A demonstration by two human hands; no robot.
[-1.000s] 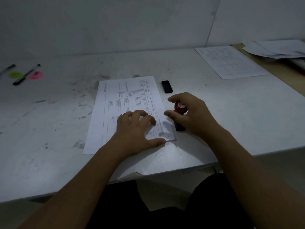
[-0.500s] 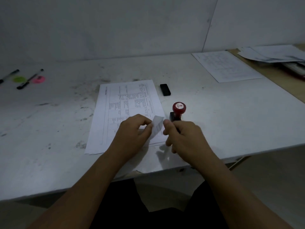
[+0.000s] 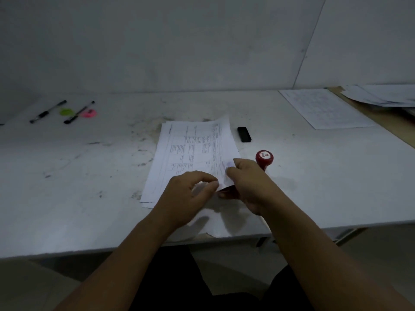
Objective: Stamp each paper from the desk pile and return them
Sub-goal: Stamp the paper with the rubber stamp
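- One white worktop (image 3: 89, 198): flat, matte, scuffed with grey smudges.
- Paper stack (image 3: 155, 180) at centre: thin printed sheets, edges slightly fanned.
- Top sheet (image 3: 202, 142): ruled tables, near right corner curled up, faint purple mark.
- Left hand (image 3: 190, 191) and right hand (image 3: 249, 182) both pinch that corner.
- Stamp (image 3: 264, 158): glossy red round knob, upright, just behind right hand.
- Black block (image 3: 244, 134): small, oblong, beside the stack.

The red round stamp knob (image 3: 264, 156) beyond the right hand (image 3: 249, 185) reads "TOP"; the white paper sheet (image 3: 197, 144) has unreadable print.
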